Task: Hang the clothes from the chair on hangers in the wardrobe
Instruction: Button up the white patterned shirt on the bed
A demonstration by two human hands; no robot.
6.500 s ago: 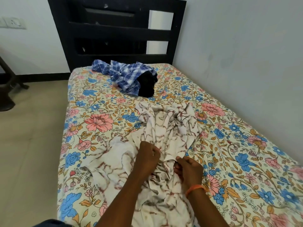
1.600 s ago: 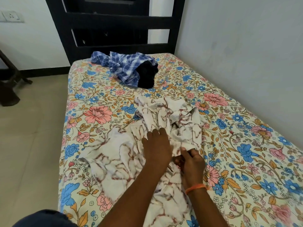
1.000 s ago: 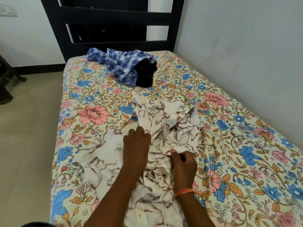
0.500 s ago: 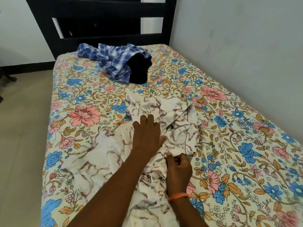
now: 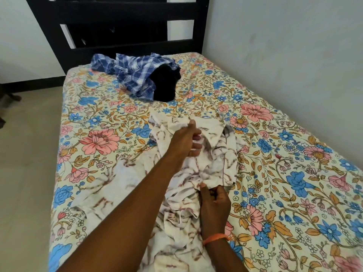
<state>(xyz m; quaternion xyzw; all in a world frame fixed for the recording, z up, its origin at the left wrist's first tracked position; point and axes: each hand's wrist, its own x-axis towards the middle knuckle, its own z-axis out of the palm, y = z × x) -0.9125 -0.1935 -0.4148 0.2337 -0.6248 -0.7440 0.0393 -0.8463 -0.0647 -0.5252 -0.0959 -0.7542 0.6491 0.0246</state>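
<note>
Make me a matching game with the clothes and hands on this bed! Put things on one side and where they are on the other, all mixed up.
Things:
1. checked blue shirt
2. black garment
3. left hand
4. right hand

Places or states:
A. gripping the near part of the white patterned shirt, orange band on the wrist
B. crumpled near the dark headboard
C. gripping the far edge of the white patterned shirt
D. tucked against the checked shirt's right side

Pairs: 1-B, 2-D, 3-C, 4-A
</note>
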